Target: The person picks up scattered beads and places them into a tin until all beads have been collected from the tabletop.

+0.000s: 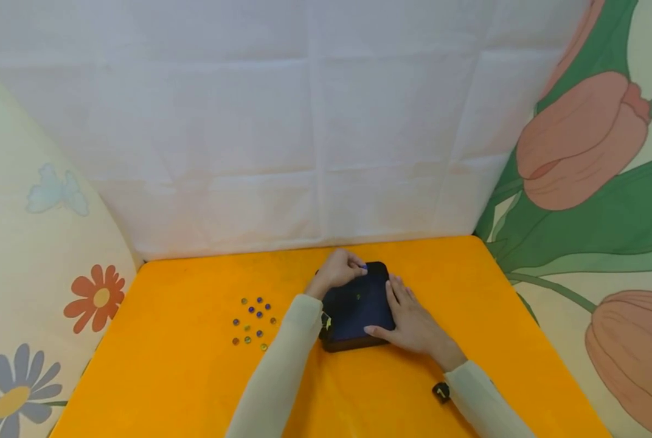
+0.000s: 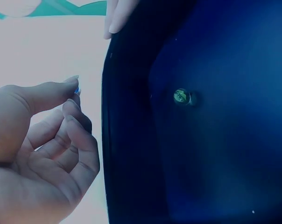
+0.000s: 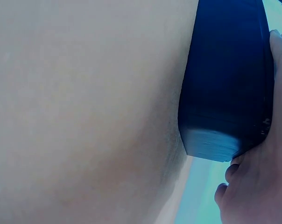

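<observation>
My left hand [image 1: 341, 269] is over the far left part of a dark, shallow tray [image 1: 353, 347], pinching a small blue marble [image 2: 77, 90] between thumb and fingertips. Its other fingers curl loosely, beside the tray's wall [image 2: 127, 140] in the left wrist view. A clear marble [image 2: 181, 96] with a yellow-green core lies on the tray floor. My right hand [image 1: 416, 325] rests along the tray's right side, fingers fairly straight and thumb over the near rim. In the right wrist view, the tray's outer wall [image 3: 225, 70] is against that hand.
To the left of the tray, several loose marbles [image 1: 259, 314] in blue, green and amber lie on the orange-yellow tabletop [image 1: 183, 377]. A white cloth [image 1: 238, 140] hangs behind the table, with flower-patterned cloths at both sides. Small black markers [image 1: 441, 392] sit at the wrists.
</observation>
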Motion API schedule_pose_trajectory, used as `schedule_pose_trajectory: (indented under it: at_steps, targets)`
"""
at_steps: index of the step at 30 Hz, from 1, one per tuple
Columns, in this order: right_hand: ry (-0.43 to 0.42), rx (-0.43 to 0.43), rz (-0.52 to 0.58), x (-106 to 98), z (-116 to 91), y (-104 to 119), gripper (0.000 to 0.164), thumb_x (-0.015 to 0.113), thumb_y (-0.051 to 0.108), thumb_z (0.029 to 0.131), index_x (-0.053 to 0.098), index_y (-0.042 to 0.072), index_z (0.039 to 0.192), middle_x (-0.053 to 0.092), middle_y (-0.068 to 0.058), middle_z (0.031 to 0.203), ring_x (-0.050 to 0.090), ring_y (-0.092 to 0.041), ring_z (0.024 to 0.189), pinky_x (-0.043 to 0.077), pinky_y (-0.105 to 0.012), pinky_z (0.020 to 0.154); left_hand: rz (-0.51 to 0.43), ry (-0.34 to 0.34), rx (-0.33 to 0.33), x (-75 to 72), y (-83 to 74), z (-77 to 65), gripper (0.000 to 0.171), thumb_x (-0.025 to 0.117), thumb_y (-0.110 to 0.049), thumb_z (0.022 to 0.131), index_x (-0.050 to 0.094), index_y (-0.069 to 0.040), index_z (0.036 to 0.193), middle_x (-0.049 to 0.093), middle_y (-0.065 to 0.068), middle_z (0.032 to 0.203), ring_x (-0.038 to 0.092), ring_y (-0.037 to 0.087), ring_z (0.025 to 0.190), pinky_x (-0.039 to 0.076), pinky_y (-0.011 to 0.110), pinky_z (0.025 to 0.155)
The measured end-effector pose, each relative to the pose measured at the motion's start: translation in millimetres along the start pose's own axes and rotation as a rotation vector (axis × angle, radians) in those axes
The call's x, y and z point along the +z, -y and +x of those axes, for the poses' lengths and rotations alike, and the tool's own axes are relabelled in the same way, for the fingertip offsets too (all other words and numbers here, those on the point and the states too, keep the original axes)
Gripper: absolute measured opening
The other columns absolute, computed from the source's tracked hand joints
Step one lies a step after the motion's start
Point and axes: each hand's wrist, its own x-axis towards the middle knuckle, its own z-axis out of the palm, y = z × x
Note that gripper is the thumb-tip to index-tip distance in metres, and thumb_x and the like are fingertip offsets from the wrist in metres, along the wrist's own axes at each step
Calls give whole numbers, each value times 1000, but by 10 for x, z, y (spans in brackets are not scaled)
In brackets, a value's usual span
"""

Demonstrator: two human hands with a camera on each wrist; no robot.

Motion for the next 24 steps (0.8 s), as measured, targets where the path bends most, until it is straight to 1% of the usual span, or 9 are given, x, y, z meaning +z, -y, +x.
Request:
schedule_pose_trajectory:
  at_steps: [3, 5, 7, 10, 13, 19, 24]
  targets:
    - [4, 1, -1, 6, 0, -4, 120, 53, 82, 92, 10, 0, 167, -3, -18, 177, 6, -36, 166, 15, -55, 133, -26, 1, -7, 5, 0, 19, 20, 73, -19, 99, 80, -5, 112, 79, 15, 103, 69, 21, 81, 53, 25, 69]
    - [3, -3, 2, 1, -1, -3, 119, 54, 81, 92, 10, -1, 167, -2, -19, 177, 6, -37, 166, 15, -56, 133, -37, -2, -13, 8, -4, 34, 20, 73, -19, 100, 80, -5, 112, 79, 16, 103, 69, 22, 81, 53, 25, 69]
    - [4, -3, 7, -4, -1, -1, 119, 55, 81, 92, 10, -1, 167, -2, -19, 177, 6, -38, 166, 15, -57, 132, -40, -4, -22, 13, -8, 52, 20, 73, -19, 100, 81, -5, 112, 79, 15, 103, 69, 20, 80, 54, 25, 70]
    - [7, 4, 10, -10, -1, 1, 120, 55, 81, 92, 10, -1, 167, -3, -18, 177, 6, -37, 166, 15, -57, 133, -25, -2, -37, 26, -23, 79, 20, 74, -21, 99, 81, -7, 112, 80, 10, 102, 69, 16, 80, 57, 27, 73]
    - [6, 7, 7, -10, 0, -4, 120, 54, 82, 92, 9, 0, 167, -3, -17, 177, 6, -36, 166, 14, -56, 133, -9, 8, -49, 47, -36, 101, 21, 75, -22, 99, 81, -8, 114, 80, 8, 104, 70, 15, 82, 59, 31, 77]
    - [-2, -2, 9, 13, 0, -22, 120, 54, 82, 92, 10, 0, 167, -1, -20, 177, 7, -37, 166, 16, -56, 132, -22, 40, -61, 112, -48, 130, 22, 75, -21, 99, 80, -7, 115, 80, 11, 110, 74, 23, 90, 62, 37, 84]
    - [2, 6, 12, 11, -6, -19, 121, 54, 82, 91, 9, 0, 167, -2, -19, 178, 6, -36, 166, 16, -56, 132, -48, 46, -66, 158, -31, 155, 21, 74, -20, 100, 80, -6, 114, 79, 12, 110, 75, 31, 96, 62, 40, 86]
